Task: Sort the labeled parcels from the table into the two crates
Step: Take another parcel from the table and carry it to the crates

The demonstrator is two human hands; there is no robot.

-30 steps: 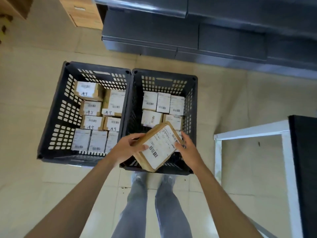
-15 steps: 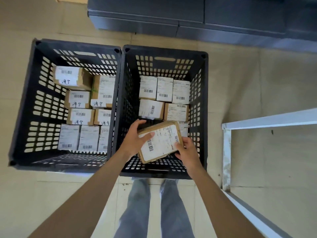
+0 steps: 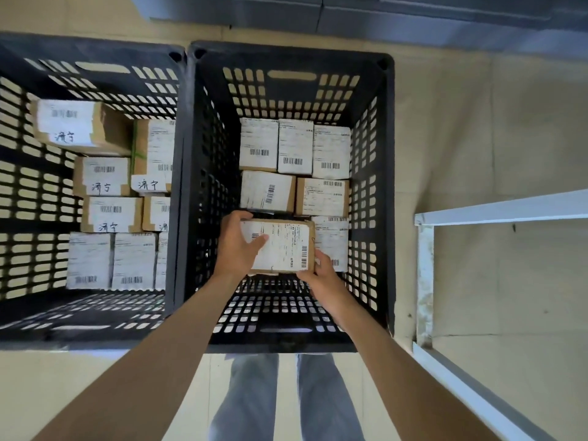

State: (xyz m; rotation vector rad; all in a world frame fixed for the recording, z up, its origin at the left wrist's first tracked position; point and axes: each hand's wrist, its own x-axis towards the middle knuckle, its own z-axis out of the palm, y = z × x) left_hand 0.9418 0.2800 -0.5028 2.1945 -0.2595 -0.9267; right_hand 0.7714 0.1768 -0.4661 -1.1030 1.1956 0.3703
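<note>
Soft even daylight, wide-angle bending, slightly blurred edges

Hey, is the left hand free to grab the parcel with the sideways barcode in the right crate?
Probably not yet: the left hand grips the held parcel together with the right hand. The sideways-barcode parcel lies uncovered just beyond.

Both hands (image 3: 237,246) (image 3: 321,278) curled, arms outstretched

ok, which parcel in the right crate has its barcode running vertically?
The middle-row left parcel in the right crate, directly above the left hand; the back-row labels carry horizontal barcodes.
</note>
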